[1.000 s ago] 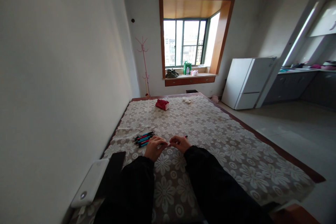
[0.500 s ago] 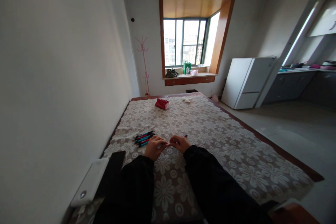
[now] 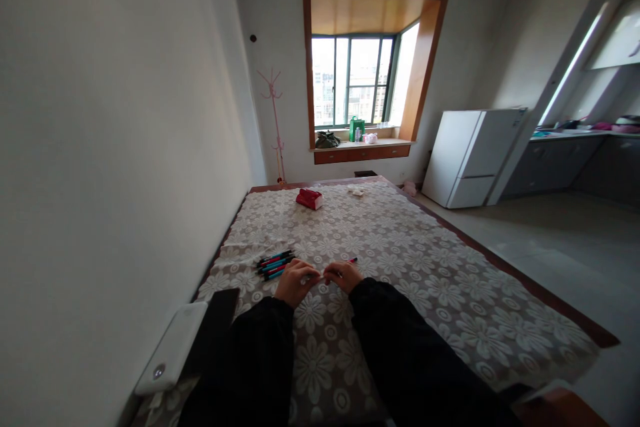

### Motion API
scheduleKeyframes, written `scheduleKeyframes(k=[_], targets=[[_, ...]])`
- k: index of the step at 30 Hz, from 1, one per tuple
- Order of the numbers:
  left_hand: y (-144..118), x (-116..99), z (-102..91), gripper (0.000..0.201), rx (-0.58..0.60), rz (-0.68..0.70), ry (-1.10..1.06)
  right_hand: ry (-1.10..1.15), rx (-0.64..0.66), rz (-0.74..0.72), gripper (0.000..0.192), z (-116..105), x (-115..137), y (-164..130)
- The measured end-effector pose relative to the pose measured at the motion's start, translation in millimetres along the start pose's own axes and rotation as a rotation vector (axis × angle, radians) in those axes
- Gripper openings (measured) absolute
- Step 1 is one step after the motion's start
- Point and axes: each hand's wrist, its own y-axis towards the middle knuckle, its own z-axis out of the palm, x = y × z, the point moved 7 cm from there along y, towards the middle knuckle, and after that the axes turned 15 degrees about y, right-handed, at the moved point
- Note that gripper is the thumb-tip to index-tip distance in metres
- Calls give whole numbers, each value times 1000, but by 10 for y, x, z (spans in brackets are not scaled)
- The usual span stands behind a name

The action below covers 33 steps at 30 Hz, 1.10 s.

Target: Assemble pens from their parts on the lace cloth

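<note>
A pen [image 3: 350, 261] with a red end is held flat, its body apparently hidden by fingers.

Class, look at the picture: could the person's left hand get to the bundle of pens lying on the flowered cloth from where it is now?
Probably yes. The left hand rests on the cloth just beside the pens, with nothing lying between them. It does look busy, though, fingertips meeting the right hand around a pen.

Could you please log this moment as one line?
left hand: meets right | right hand: holds pen | pens: left, on cloth
</note>
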Motion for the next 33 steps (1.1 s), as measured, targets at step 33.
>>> scheduleKeyframes(k=[33], targets=[[-3, 38, 11, 14, -71, 15, -21, -154, -69, -47, 5, -36, -26, -19]])
